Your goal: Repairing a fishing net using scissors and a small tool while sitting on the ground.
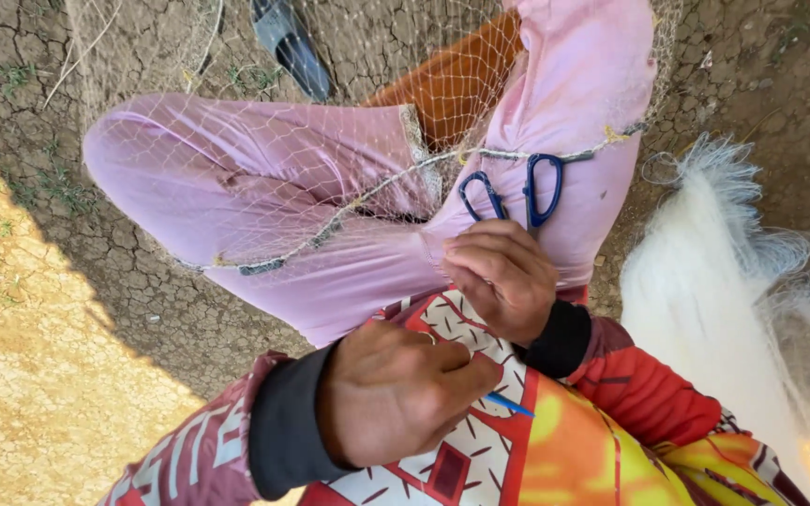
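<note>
While the net (264,178) lies draped over bent knees, kept taut and near; left hand (396,394) closed around a blue needle (510,405), tip out; right hand (503,276) curled, pinching mesh; scissors (517,192) parked on thigh within reach.

This is an outdoor work spot on bare ground — no bench, no floor, just dry, cracked earth (189,309) with a few sparse tufts of grass (58,192) and hard sunlight falling across the lower left. A fine fishing net (264,201) with a corded edge lies spread over the seated person's lap, and a heap of white netting (705,300) sits on the dirt at the right — a net-mending place in the open air.
</note>
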